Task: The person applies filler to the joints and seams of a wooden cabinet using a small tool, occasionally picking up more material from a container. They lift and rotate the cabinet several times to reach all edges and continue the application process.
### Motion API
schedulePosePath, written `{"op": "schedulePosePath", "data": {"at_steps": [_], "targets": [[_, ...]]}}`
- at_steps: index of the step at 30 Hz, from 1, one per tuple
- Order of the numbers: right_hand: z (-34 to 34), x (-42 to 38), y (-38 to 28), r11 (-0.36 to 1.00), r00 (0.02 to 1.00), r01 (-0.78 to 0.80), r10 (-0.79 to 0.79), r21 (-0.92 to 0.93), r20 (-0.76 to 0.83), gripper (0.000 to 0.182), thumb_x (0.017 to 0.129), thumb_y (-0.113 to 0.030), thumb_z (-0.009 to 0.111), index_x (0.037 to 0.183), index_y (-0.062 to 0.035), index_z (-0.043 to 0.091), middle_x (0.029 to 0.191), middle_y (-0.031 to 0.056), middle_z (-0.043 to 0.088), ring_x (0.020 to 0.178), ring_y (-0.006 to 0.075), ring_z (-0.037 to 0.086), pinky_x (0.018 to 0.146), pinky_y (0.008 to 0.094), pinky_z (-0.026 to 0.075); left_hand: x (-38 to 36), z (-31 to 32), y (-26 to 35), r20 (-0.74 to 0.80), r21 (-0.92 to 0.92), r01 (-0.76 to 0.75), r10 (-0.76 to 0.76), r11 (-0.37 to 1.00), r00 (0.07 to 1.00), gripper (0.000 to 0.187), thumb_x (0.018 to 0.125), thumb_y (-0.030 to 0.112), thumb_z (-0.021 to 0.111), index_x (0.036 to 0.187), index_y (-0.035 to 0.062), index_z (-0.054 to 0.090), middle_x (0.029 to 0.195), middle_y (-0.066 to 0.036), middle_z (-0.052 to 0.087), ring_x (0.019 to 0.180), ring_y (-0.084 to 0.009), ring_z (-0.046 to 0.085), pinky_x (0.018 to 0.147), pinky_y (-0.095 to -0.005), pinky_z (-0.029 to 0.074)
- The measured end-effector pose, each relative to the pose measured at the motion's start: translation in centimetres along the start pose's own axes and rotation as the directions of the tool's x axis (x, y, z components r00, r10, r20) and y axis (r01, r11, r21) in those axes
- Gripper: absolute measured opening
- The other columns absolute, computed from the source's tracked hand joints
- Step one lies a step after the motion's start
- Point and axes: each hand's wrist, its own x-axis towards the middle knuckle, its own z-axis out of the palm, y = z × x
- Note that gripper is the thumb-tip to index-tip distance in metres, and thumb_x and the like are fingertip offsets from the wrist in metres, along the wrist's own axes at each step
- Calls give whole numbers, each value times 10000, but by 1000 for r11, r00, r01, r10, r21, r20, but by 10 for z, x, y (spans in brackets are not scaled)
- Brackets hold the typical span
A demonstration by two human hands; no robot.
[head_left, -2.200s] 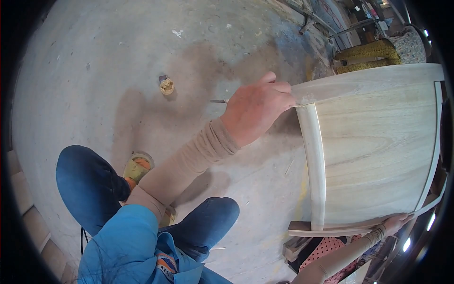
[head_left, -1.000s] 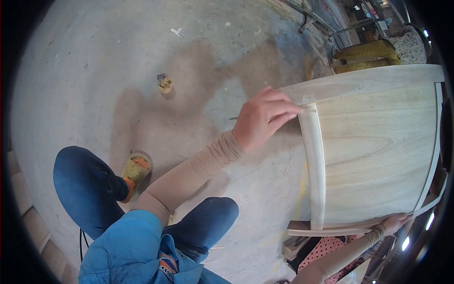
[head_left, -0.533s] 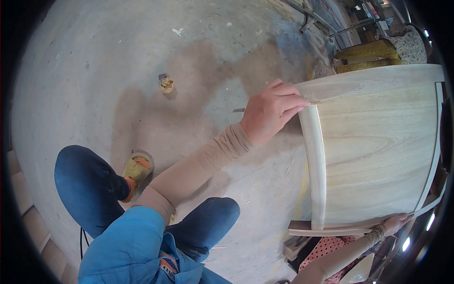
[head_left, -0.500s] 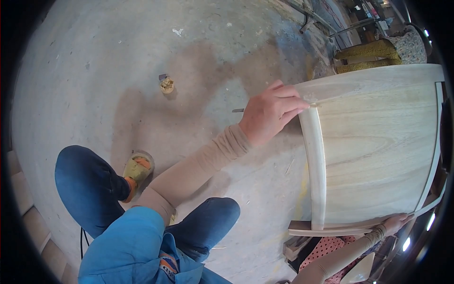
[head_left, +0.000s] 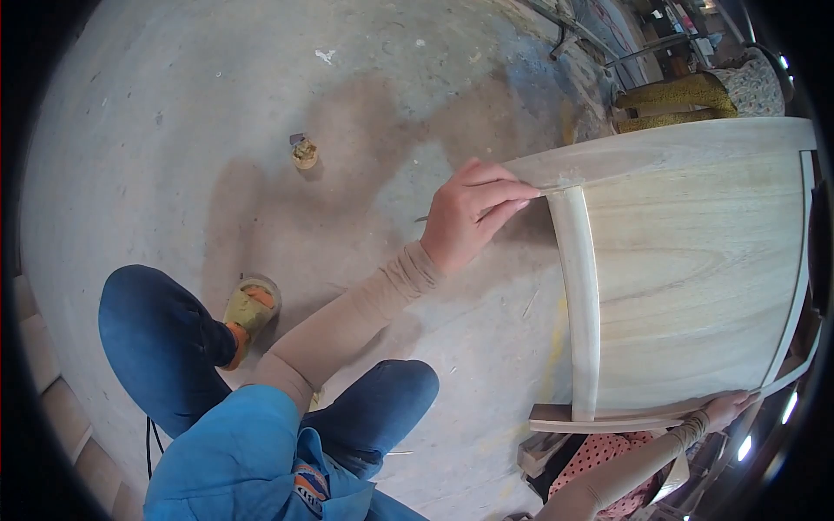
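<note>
My left hand (head_left: 476, 213), in a beige sleeve, is closed in a pinch at the upper left rail of a pale wooden panel (head_left: 695, 278). A thin grey tool (head_left: 421, 219) sticks out behind the palm; the rest of it is hidden. Just right of the fingertips, a crosspiece (head_left: 577, 304) meets the rail, with a rough smear at the joint (head_left: 569, 181). My right hand (head_left: 728, 410) grips the panel's lower right edge, its fingers partly hidden.
A small round tub (head_left: 304, 154) with a dark piece at its rim stands on the concrete floor (head_left: 217, 87). Another person's yellow patterned legs (head_left: 678, 100) show behind the panel. Pink dotted cloth (head_left: 599, 464) lies below it; boards (head_left: 61, 417) are at far left.
My left hand has moved left, away from the crosspiece joint and along the rail, and the thin tool has moved with it. My right hand stays on the panel edge.
</note>
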Motion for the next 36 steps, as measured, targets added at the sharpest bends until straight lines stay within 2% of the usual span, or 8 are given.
{"op": "schedulePosePath", "data": {"at_steps": [5, 11, 14, 26, 29, 30, 32, 36], "targets": [[-8, -10, -13, 999, 1000, -20, 20, 30, 9, 549, 999, -542, 228, 1516, -380, 314, 1495, -22, 458, 1214, 370, 560, 1034, 485, 438, -6, -1, 4, 116, -12, 27, -25, 1000, 993, 186, 782, 4, 736, 945, 91, 760, 875, -31, 677, 800, -197, 595, 709, -320, 481], [-5, -8, -9, 999, 1000, 18, -18, 31, -3, 554, 999, -538, 239, 1520, -365, 314, 1496, -6, 459, 1213, 362, 562, 1023, 484, 443, 0, 5, 3, -27, 60, 15, -13, 998, 1000, 179, 782, 3, 737, 945, 74, 755, 865, -35, 668, 800, -194, 590, 706, -320, 480], [-6, -6, -7, 999, 1000, 28, -28, -20, 1, 554, 999, -536, 244, 1520, -362, 318, 1501, -3, 452, 1225, 361, 553, 1022, 483, 442, -2, 0, 7, 133, 4, -10, 10, 1000, 991, 184, 787, -3, 735, 954, 73, 755, 860, -37, 666, 804, -186, 590, 703, -316, 479], [-10, -12, -13, 1000, 1000, -6, 5, 19, 21, 559, 987, -552, 258, 1516, -379, 309, 1488, 62, 462, 1282, 358, 509, 1046, 484, 429, -15, 5, 11, 22, -40, 109, -108, 993, 994, 194, 822, -33, 691, 982, 60, 749, 905, -44, 664, 752, -130, 585, 617, -258, 467], [0, -3, 2, 1000, 1000, 1, 0, -30, 32, 553, 1007, -457, 318, 1533, -285, 303, 1481, 109, 462, 1321, 346, 475, 1072, 463, 416, -15, 12, 7, -62, -14, 128, -129, 992, 990, 179, 837, -20, 689, 988, 58, 745, 914, -47, 659, 758, -117, 587, 608, -246, 469], [71, 66, 105, 796, 773, 593, -605, -124, -190, 526, 1021, -319, 364, 1513, -134, 341, 1457, 155, 475, 1334, 324, 468, 1078, 455, 420, -18, 11, 10, 10, -12, 150, -150, 989, 989, 168, 851, -3, 687, 1000, 55, 740, 926, -44, 656, 773, -110, 589, 608, -242, 470], [40, 28, 48, 971, 973, 219, -224, -91, -51, 524, 1004, -379, 358, 1468, -141, 409, 1406, 164, 518, 1274, 352, 513, 1049, 465, 437, -22, 8, 15, 94, 0, 174, -173, 985, 980, 161, 880, 30, 680, 1032, 50, 729, 962, -27, 649, 796, -90, 586, 603, -233, 468], [11, -12, -3, 997, 1000, 19, -20, -77, -15, 569, 971, -500, 347, 1377, -154, 544, 1305, 183, 604, 1154, 408, 604, 992, 485, 470, -19, 8, 3, 77, 58, 254, -258, 965, 963, 175, 933, 72, 645, 1094, 60, 712, 1027, 2, 630, 778, -58, 539, 576, -215, 443]]}}
